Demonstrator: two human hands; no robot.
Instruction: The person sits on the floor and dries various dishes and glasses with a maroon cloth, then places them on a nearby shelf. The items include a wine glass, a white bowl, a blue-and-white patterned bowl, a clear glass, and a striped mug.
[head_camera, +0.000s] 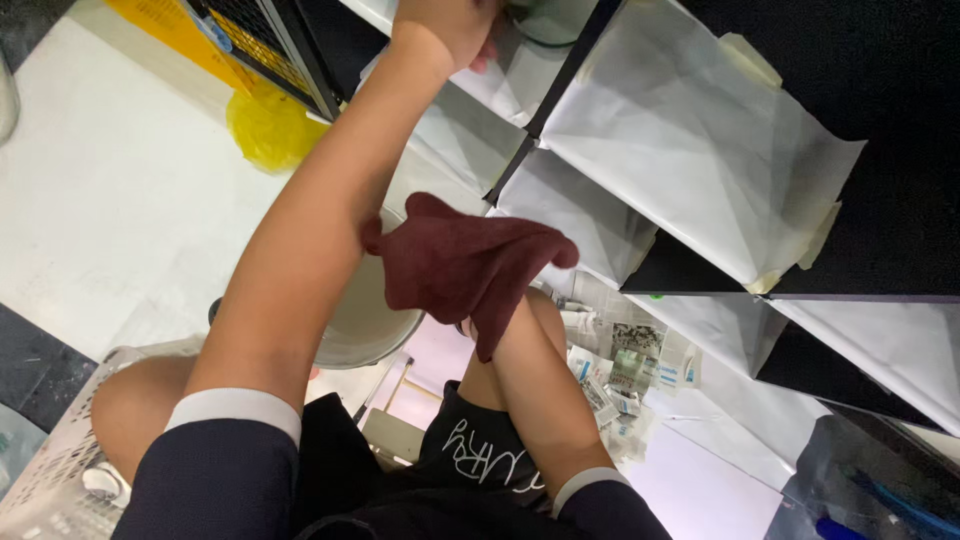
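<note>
The person crouches in front of a black shelf unit (900, 120) whose compartments are lined with crinkled white paper (690, 120) taped at the corners. The left hand (445, 30) reaches up to the top of the view, fingers curled around the lower rim of a greenish glass vessel (550, 18) standing in one of the upper compartments; most of that vessel is cut off by the frame edge, so its shape cannot be told. The right hand (480, 315) is almost wholly covered by a dark red cloth (455, 265), which it grips from below; the cloth is spread in the air in front of the shelf, just beside the left forearm and touching it. Below the arms sits a pale round bowl (365, 325), partly hidden. A yellow plastic bag (270, 125) lies on the white floor at upper left, and small printed packets (630, 375) are scattered lower right. A white perforated basket (55, 470) stands at bottom left.
</note>
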